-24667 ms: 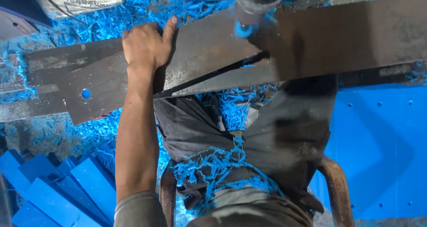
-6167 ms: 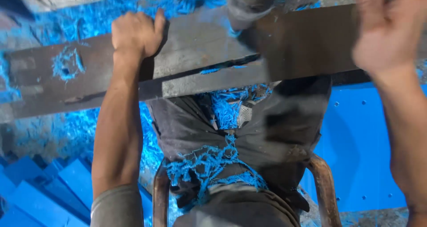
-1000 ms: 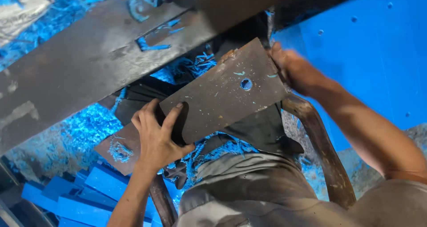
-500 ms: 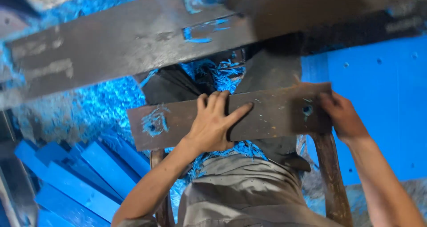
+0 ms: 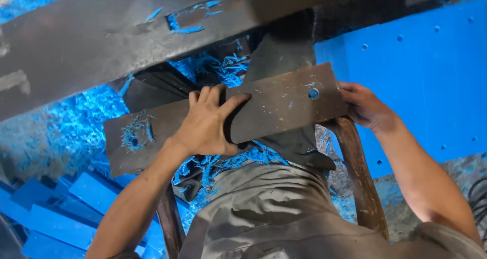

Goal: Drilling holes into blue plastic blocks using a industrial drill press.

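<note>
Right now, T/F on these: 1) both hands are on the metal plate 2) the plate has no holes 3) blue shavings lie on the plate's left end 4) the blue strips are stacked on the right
1) True: the left hand lies over the middle of the metal plate and the right hand grips its right end.
2) False: a round hole shows near its right end.
3) True: blue shavings sit there.
4) False: the blue strips lie lower left.
</note>
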